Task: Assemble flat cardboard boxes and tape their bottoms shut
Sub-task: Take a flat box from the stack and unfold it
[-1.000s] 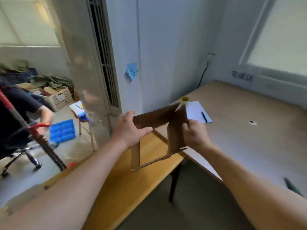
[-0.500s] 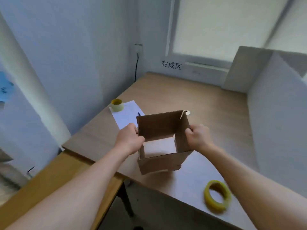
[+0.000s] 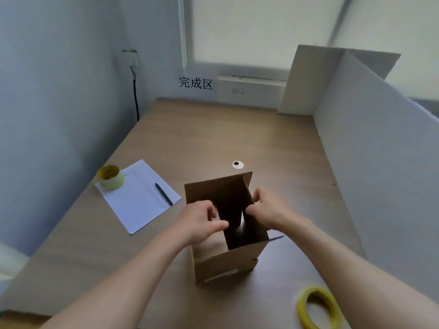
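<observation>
the cardboard box (image 3: 225, 262) stands upright on the desk (image 3: 213, 138) in front of the person, its open end facing up and its walls squared out. the left hand (image 3: 202, 222) has its fingers curled over the near-left top edge, thumb reaching out along the rim, and seems to be pressing a flap inward; the right hand (image 3: 268, 210) is curled round the right wall's top edge, fingers bent over the cardboard. whether each hand truly pinches a flap or only pushes it is hard to tell in the dark interior. the likely trouble: the flaps may spring back up once released, since nothing holds them yet, and both hands are busy while the yellow tape roll (image 3: 317, 307) lies near the desk's front edge and a second tape roll (image 3: 111, 177) sits well apart on the white paper (image 3: 140, 200) beside a pen (image 3: 164, 194). pushing unevenly could also skew the walls or tip the light box.
</observation>
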A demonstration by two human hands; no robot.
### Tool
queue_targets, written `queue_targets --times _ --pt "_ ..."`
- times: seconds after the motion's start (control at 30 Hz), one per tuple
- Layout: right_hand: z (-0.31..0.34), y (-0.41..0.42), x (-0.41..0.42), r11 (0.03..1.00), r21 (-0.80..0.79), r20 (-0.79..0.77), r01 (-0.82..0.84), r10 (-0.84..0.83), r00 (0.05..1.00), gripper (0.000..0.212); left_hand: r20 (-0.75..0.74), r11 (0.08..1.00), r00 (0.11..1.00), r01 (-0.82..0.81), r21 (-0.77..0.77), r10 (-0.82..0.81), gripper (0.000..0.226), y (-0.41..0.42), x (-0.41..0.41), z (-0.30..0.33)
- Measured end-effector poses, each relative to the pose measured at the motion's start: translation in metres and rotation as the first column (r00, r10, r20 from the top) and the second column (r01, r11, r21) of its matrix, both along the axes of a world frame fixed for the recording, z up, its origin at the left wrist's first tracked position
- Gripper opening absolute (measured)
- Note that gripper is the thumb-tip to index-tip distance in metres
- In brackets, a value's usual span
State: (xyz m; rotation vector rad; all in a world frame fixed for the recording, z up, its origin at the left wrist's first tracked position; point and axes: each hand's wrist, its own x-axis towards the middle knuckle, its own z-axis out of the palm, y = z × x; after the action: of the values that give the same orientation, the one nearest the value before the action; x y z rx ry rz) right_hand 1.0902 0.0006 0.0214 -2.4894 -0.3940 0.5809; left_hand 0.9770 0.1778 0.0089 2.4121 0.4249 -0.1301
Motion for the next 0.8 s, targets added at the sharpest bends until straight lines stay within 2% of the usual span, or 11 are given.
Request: queue_targets --times 0.17,0.27,0.37,0.43,0.5,0.53,0.6,0.67,0.73,0.77,0.8 --pt "-0.006 0.010 0.001 0.940 -0.252 0.016 -0.229 0.241 0.970 0.053 -0.092 0.941 0.963 0.223 -0.256 -0.254 0.078 0.015 -0.017 0.009" --pt "-0.002 0.018 0.003 0.909 -0.304 -0.095 -0.285 0.268 0.959 0.055 -0.131 0.901 0.900 0.387 -0.198 -0.416 0.092 0.015 -0.027 0.011" --pt "0.007 0.014 0.010 0.962 -0.144 -0.322 -0.234 0.178 0.930 0.044 -0.123 0.899 0.903 0.379 -0.221 -0.411 0.077 0.012 -0.032 0.013" --pt "0.013 0.004 0.013 0.988 -0.025 -0.425 -0.152 0.127 0.896 0.045 -0.069 0.937 0.952 0.278 -0.212 -0.298 0.050 0.011 -0.031 0.012" --pt "0.015 -0.007 0.016 0.991 0.119 -0.499 -0.066 0.117 0.859 0.048 0.032 0.985 0.985 0.168 -0.048 -0.167 0.024 0.013 -0.029 0.008" --pt "0.014 -0.013 0.016 0.980 0.197 -0.512 -0.035 0.133 0.849 0.047 0.090 0.992 0.989 0.109 0.058 -0.114 0.019 0.014 -0.028 0.003" --pt "0.004 -0.020 0.012 0.969 0.236 -0.401 -0.070 0.162 0.902 0.047 0.188 0.990 0.982 -0.046 0.132 0.021 0.037 0.015 -0.030 -0.012" --pt "-0.014 -0.022 0.003 0.992 0.036 -0.061 -0.122 0.124 0.990 0.067 0.197 0.979 0.965 -0.188 0.073 0.171 0.082 0.011 -0.031 -0.026" --pt "-0.027 -0.019 -0.010 0.992 -0.081 0.250 -0.102 0.119 0.961 0.087 0.170 0.972 0.958 -0.236 0.021 0.229 0.119 0.007 -0.030 -0.034" --pt "-0.030 -0.018 -0.014 0.995 -0.062 0.276 -0.081 0.095 0.957 0.098 0.172 0.971 0.958 -0.237 0.016 0.231 0.129 0.007 -0.028 -0.037" --pt "-0.032 -0.017 -0.015 0.999 -0.005 0.223 -0.051 0.051 0.974 0.108 0.182 0.973 0.957 -0.230 0.013 0.224 0.135 0.009 -0.027 -0.037"
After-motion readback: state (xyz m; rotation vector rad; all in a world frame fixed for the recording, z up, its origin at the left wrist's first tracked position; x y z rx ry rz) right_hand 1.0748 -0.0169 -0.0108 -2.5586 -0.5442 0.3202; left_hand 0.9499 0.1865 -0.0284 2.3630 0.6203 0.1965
